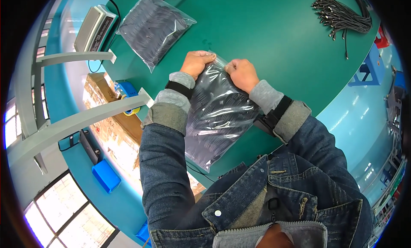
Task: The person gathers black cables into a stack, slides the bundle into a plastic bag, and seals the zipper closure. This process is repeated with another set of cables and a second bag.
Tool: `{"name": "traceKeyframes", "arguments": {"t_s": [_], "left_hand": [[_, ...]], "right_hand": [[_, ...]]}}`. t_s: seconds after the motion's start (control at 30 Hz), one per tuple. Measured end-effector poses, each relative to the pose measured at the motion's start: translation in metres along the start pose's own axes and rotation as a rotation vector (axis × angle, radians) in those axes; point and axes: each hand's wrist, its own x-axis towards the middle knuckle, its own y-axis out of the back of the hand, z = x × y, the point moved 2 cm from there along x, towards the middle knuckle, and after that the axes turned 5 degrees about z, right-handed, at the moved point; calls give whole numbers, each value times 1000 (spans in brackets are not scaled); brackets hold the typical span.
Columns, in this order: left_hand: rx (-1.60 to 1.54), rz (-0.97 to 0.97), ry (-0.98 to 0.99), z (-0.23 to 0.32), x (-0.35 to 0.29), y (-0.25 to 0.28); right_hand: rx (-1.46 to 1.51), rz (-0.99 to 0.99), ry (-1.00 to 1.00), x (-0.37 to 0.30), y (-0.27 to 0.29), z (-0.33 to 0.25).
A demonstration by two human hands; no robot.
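Observation:
A clear plastic bag (220, 109) packed with dark cables lies in front of me on the green table. My left hand (198, 63) pinches the left part of the bag's far edge between thumb and fingers. Close by on the right, my right hand (242, 74) grips the same edge with curled fingers. A strip of the bag's top shows between the two hands. Both wrists have dark bands. Beyond my left hand lies a second clear bag (155, 29), full of similar dark cables and apart from the first.
A bundle of black cables (349, 17) lies at the far right of the green table (274, 34). A scale (95, 29) stands at the far left. Grey metal bars (85, 115) reach in from the left, above a cardboard box (115, 130) and a blue tape dispenser (125, 90).

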Motion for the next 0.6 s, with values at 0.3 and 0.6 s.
{"name": "traceKeyframes", "arguments": {"t_s": [0.3,0.6], "left_hand": [[-87,40,21,-4,4,4],[-89,46,26,-5,1,5]], "right_hand": [[-65,-130,87,-39,32,27],[142,-317,-273,-70,66,42]]}}
